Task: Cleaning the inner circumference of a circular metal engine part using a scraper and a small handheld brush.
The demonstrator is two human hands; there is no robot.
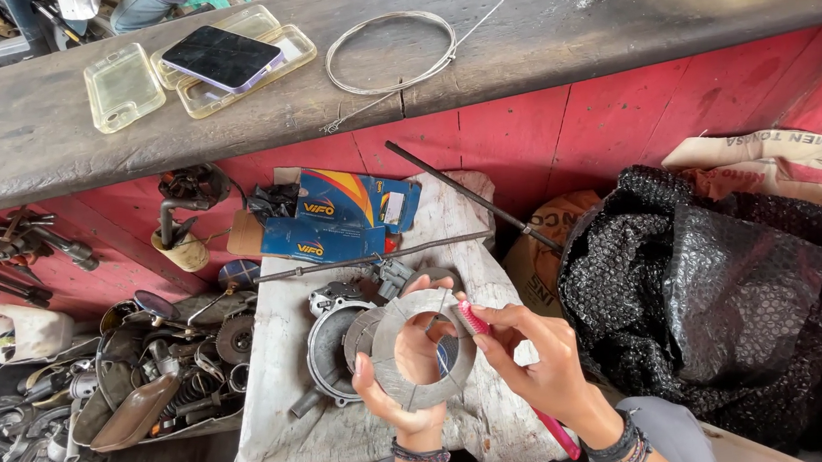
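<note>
Left hand (pixel 395 386) clasps a grey ring plate (pixel 419 349) from below; right hand (pixel 530 349) pinches a pink-handled tool (pixel 471 317) at its rim. Best to keep the ring steady, I judge, and the tool strokes short.

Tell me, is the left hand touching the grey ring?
Touching. The head view shows the left hand gripping the grey ring, with its fingers curled around the ring's lower left edge and a fingertip over the top rim.

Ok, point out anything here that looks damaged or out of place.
Nothing looks broken. The left hand holds a grey ring plate while the right hand works a pink-handled tool against it. Only oddity: a phone lies on the workbench.
</note>
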